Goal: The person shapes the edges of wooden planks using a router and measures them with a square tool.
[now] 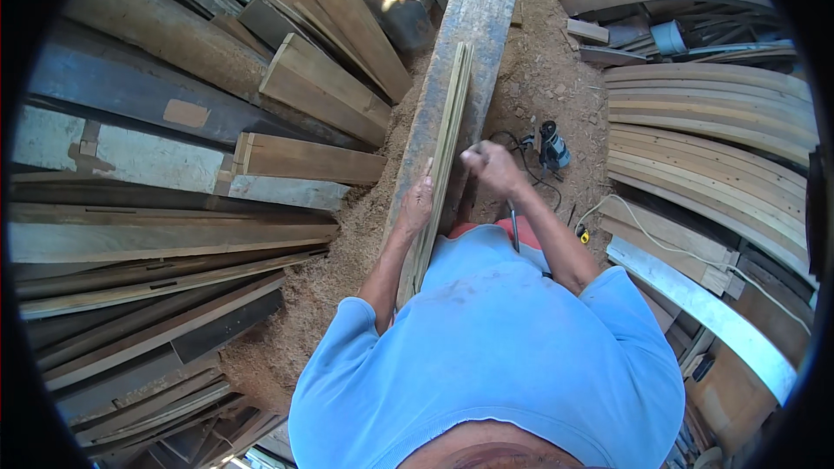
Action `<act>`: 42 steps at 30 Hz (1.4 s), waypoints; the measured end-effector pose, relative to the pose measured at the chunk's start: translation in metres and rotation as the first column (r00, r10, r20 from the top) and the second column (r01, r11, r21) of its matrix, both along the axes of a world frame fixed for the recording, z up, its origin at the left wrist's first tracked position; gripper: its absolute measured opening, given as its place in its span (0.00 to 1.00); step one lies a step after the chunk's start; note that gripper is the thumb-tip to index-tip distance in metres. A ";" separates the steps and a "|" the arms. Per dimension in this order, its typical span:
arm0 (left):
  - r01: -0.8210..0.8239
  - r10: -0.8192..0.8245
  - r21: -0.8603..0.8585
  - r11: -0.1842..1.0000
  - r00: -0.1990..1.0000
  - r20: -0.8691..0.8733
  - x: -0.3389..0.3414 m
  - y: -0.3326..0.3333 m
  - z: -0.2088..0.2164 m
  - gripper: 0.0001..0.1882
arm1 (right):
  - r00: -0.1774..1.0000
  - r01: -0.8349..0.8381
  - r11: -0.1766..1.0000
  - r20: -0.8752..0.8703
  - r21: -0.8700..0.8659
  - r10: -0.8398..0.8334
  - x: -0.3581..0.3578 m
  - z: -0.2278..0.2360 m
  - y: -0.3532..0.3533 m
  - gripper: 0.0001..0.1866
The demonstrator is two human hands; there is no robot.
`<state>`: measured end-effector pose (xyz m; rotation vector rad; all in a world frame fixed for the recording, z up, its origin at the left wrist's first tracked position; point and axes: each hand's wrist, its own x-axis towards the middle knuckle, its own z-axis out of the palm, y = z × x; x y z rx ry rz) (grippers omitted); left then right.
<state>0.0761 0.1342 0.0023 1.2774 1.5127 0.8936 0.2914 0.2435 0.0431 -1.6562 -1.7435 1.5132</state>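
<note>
Lying against left fingers (426, 182), long wooden strip (453, 113)

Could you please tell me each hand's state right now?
Left hand: closed on the long wooden piece.
Right hand: curled closed; whether holding anything, cannot tell.

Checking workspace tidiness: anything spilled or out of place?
Yes. Wood shavings litter the floor on both sides of the bench, looking unswept. A power tool sits among them, right of the bench, seemingly an odd spot for it.
</note>
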 end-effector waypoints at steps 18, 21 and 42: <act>-0.158 0.097 -0.273 0.949 0.970 -0.224 0.012 -0.070 0.068 0.26 | 0.942 0.321 0.888 0.209 -0.329 -0.263 0.196 -0.090 -0.101 0.12; -0.261 0.159 -0.340 0.903 0.941 -0.298 0.018 -0.101 0.080 0.25 | 0.946 0.324 0.849 0.169 -0.418 -0.278 0.223 -0.081 -0.114 0.10; -0.624 0.590 -0.258 0.738 0.782 -0.202 0.024 -0.361 0.060 0.44 | 0.913 0.306 0.846 -0.116 -0.438 -0.390 0.181 -0.068 -0.028 0.10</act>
